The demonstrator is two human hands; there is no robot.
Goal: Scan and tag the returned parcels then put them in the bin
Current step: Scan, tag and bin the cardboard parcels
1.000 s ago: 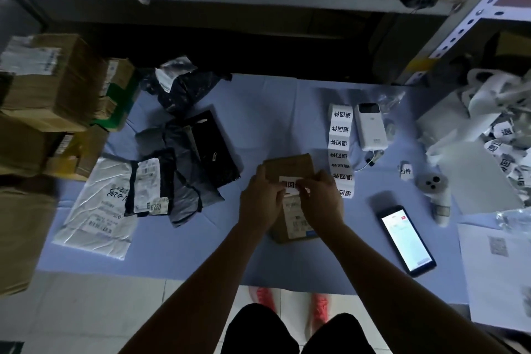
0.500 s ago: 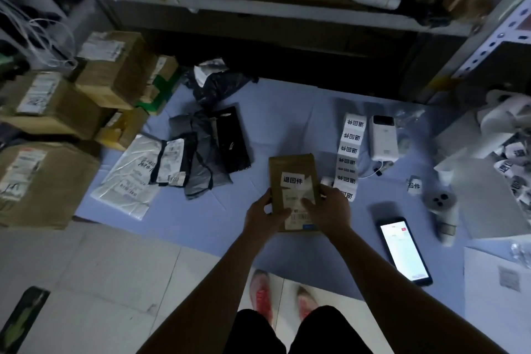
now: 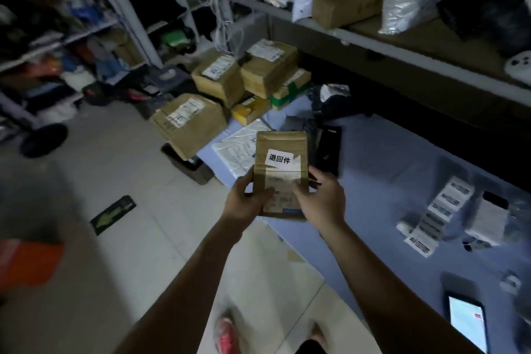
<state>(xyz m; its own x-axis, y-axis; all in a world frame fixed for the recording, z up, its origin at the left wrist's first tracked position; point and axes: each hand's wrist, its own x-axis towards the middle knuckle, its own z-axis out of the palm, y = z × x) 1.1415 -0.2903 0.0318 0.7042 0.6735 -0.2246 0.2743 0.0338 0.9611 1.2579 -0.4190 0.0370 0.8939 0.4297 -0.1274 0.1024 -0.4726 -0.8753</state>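
head view: flat brown cardboard parcel (image 3: 280,146), sticker (image 3: 281,158) reading "退回件", is gripped by left hand (image 3: 244,201) and right hand (image 3: 321,198) over blue mat (image 3: 402,167).

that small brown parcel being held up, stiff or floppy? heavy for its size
Probably stiff: the small brown parcel keeps flat faces and straight edges though gripped only at its lower end. Likely light, as the left hand and right hand hold it up by thumbs and fingers. Its matte cardboard looks unlikely to slip.
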